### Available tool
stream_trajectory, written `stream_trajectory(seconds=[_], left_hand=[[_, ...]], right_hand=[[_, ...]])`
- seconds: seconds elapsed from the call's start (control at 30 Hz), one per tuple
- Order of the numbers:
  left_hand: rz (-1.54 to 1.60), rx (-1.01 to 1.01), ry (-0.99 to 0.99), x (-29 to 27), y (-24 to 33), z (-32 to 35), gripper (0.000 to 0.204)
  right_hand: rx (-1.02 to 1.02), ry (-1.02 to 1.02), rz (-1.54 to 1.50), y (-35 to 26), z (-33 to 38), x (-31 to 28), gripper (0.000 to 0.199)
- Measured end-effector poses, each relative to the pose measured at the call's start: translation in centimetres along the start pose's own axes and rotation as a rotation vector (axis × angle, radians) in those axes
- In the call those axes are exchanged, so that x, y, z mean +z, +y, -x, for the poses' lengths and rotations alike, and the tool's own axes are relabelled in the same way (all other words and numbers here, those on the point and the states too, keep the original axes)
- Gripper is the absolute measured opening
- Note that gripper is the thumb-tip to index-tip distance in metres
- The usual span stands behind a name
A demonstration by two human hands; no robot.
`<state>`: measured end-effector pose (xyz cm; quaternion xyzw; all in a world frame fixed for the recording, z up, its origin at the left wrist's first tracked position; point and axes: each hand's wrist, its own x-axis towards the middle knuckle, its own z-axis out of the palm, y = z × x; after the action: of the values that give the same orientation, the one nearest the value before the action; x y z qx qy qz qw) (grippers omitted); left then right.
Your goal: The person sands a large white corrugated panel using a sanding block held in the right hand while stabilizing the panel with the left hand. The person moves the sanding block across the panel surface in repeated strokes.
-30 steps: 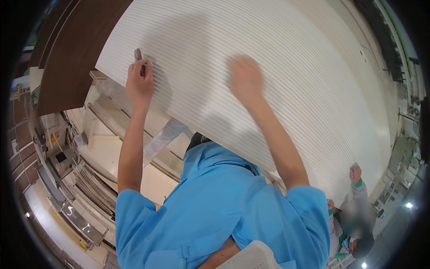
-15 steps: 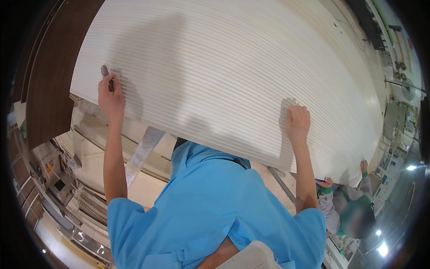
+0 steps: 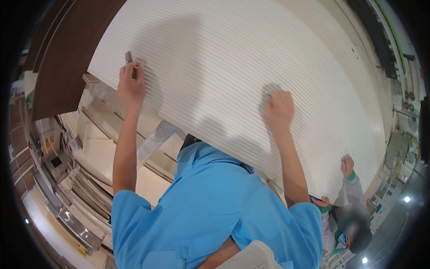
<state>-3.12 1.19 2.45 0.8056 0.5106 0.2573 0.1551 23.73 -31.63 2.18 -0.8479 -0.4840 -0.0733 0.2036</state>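
Since half a second ago, the view has swung and the right hand [image 3: 280,110] has come closer to the left hand [image 3: 132,85] over the white ribbed panel [image 3: 233,58]. Nearest is the wearer's blue shirt [image 3: 215,193]. Just beyond the waist the panel's near edge slants across, the sheet spreading away under both hands. Past that edge, lower down, lies a plastic-wrapped piece [image 3: 156,139] among pale boards. The left hand is closed round a short dark stick [image 3: 129,57]; the right has its fingers curled in at the ribs, and whether it holds anything I cannot tell. The panel looks stiff and, being so broad, probably awkward rather than fragile; its fluted face might mark or chip, so the long edges seem the safest hold, with a person at each end. What carries it is hidden. Farther off, dark brown boards [image 3: 67,58] stand at the left, a co-worker's hand [image 3: 347,166] touches the panel at the right, and workshop equipment fills the rim
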Motion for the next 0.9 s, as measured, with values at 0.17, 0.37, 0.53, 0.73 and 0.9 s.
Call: stream_trajectory(seconds=[0.17,0.37,0.53,0.73,0.9], left_hand=[[-0.007,0.023,0.037,0.7,-1.4,-0.3,0.015],[-0.013,0.169,0.068,1.3,-2.7,-0.7,0.014],[0.096,0.087,0.012,0.9,-2.0,-0.3,0.017],[0.086,0.058,-0.010,0.6,-1.7,-0.3,0.022],[0.042,0.091,0.035,0.8,-2.3,-0.5,0.016]], right_hand=[[-0.195,0.081,-0.194,-11.1,-12.0,9.4,0.012],[-0.360,0.188,-0.314,-10.1,-12.3,11.9,0.009],[-0.160,0.048,0.050,4.0,3.3,-2.1,0.020],[0.006,-0.050,0.019,4.6,4.5,-3.9,0.018],[-0.281,0.071,-0.229,-8.0,-10.1,10.7,0.015]])
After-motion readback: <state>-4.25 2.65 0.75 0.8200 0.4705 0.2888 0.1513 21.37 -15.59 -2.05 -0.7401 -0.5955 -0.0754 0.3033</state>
